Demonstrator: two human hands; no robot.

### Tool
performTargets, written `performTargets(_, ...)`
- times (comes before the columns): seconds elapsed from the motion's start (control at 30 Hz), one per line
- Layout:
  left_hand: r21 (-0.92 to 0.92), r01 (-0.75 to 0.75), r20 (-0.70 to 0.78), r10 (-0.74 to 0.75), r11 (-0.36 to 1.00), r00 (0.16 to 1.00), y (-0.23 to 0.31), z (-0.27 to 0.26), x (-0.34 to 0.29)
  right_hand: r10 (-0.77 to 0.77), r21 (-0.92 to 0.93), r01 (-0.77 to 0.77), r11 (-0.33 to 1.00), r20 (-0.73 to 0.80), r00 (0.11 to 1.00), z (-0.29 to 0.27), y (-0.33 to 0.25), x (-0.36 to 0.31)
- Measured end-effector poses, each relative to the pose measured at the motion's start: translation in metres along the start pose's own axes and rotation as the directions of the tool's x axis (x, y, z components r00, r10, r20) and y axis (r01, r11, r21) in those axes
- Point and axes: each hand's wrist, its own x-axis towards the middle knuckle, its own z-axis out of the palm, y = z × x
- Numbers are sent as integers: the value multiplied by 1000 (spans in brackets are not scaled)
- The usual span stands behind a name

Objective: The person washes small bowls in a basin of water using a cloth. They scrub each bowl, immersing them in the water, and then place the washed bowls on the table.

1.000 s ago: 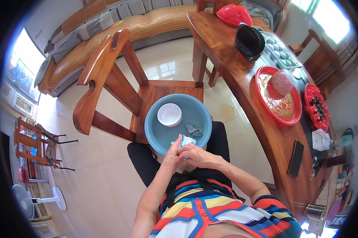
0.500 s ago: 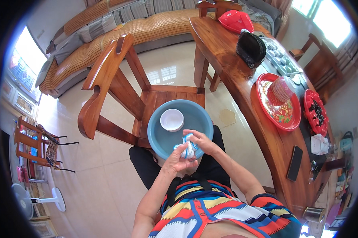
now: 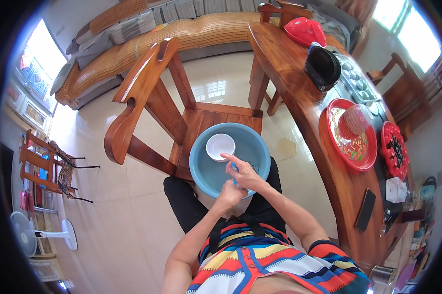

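Over the near side of a round blue-grey basin (image 3: 195, 164), both my hands grip a white cloth with blue edging (image 3: 234, 167), bunched up and mostly hidden by the fingers. My right hand (image 3: 246, 175) is above, closed round it with the index finger pointing out toward a white bowl (image 3: 220, 146). Just below, my left hand (image 3: 232, 193) is closed on the cloth's lower part. The bowl sits upright inside the basin, toward its far left, apart from my hands. Beneath the basin is the seat of a wooden chair (image 3: 209, 113).
To the right runs a long wooden table (image 3: 299, 103) bearing a red tray (image 3: 372, 159) with stacked cups, a red lidded dish (image 3: 395, 152), a phone (image 3: 365, 209) and a black container (image 3: 322, 67). A white fan (image 3: 69, 234) stands at the left; a sofa (image 3: 201, 32) lies beyond.
My hands have turned and closed tighter round the cloth, so less of it shows. The right hand now lies above the left, index finger extended. The whole view has shifted slightly.
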Motion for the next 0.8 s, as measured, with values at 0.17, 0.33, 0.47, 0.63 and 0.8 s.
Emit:
performTargets(0.17,379,37,-290,81,925,954,11,3,2,-65,-219,-2,976,-297,953,16,44,12)
performTargets(0.33,-647,513,417,-301,564,858,-14,-43,1,-22,69,12,998,143,989,-15,3,-11)
performTargets(0.47,-737,601,615,-61,311,786,6,-52,-13,-275,-88,313,946,297,915,-26,-9,-27)
performTargets(0.63,-639,689,753,98,342,651,18,-44,-19,-450,-384,553,739,329,830,-17,-4,-27)
performTargets(0.8,-536,713,802,10,452,597,28,-49,-19,-554,-585,654,480,375,743,-22,-14,-23)
